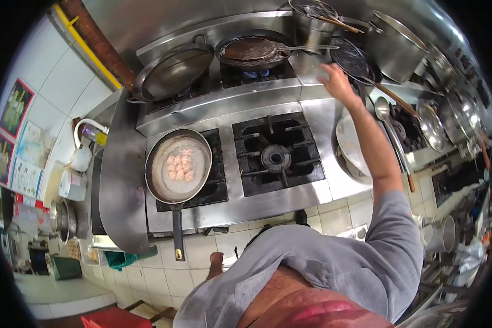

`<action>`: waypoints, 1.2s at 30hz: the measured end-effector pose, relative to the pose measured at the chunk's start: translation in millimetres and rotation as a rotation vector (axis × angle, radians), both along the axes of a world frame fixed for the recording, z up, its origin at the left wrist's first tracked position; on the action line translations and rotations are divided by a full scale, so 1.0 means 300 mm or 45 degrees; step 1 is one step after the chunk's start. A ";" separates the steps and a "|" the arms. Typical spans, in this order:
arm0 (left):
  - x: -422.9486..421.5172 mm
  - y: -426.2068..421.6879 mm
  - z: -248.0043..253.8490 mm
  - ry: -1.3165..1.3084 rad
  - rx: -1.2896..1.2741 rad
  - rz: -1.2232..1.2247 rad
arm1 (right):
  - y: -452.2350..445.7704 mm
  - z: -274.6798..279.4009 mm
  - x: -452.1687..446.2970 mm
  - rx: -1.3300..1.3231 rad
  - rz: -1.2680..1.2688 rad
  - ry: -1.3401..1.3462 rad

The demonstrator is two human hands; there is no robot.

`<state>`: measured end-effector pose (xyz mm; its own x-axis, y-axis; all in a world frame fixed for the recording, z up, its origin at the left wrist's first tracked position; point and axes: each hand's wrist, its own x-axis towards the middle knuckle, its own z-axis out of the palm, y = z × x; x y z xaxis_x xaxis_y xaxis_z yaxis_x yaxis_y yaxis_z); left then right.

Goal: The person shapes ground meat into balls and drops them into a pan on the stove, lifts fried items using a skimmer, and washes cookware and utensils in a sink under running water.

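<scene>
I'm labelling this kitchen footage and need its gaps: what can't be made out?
All head view:
- Left hand: too small and dark for finger positions.
- Pinkish lumps: undersides hidden by their tops.
- Round whitish object: partly behind right forearm.
- Red-edged dark wall poster: print too small.

Left hand (216, 257) small and unclear, forearm (215, 269) partly behind grey shirt (306, 254), wall posters' (16, 108) print too small to read
</scene>
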<state>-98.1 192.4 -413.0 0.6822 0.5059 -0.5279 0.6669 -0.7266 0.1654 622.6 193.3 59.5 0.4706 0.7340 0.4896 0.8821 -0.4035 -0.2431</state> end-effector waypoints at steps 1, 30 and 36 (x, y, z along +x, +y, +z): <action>0.022 -0.059 0.021 0.005 0.001 0.033 | 0.048 0.038 0.055 -0.056 -0.031 -0.075; 0.465 -0.885 0.059 -0.756 -0.258 1.790 | 0.270 0.069 0.347 -0.246 0.681 1.653; 0.527 -0.858 0.173 -0.893 -0.436 2.182 | 0.217 0.163 0.305 0.003 0.443 1.163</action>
